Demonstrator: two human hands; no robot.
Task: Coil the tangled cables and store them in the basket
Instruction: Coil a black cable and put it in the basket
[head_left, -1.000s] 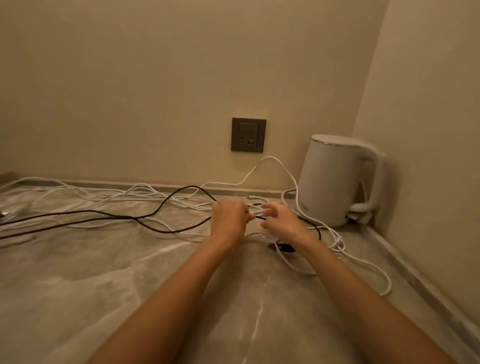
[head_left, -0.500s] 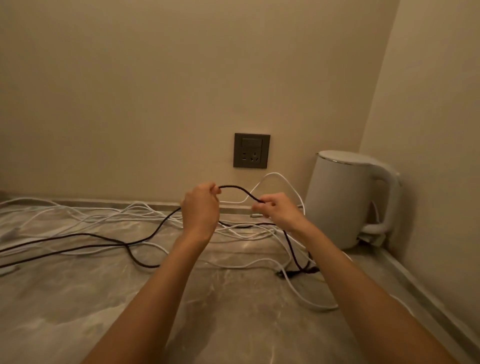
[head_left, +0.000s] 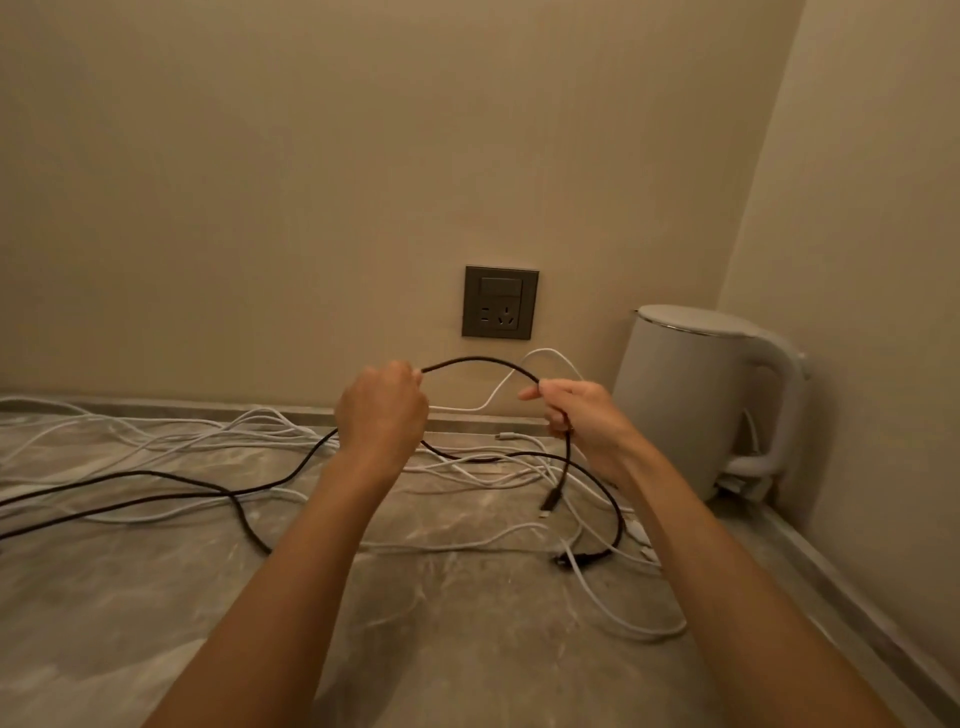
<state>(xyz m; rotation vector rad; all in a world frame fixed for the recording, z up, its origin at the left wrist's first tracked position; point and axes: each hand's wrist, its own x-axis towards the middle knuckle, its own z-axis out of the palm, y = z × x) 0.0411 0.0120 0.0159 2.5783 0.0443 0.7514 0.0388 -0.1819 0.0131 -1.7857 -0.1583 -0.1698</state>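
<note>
The left hand (head_left: 382, 410) and right hand (head_left: 582, 415), above the desk (head_left: 467, 649), curl their fingers (head_left: 537, 389) round a black cable (head_left: 478, 359) arching between them. White cables (head_left: 182, 441) lie tangled beneath. Right of the fingers stands a kettle (head_left: 691, 395), its lid closed and contents hidden.

Cables (head_left: 478, 460) sprawl across counter (head_left: 130, 597); kettle (head_left: 691, 405) in right corner; socket (head_left: 500, 302) on wall behind.
</note>
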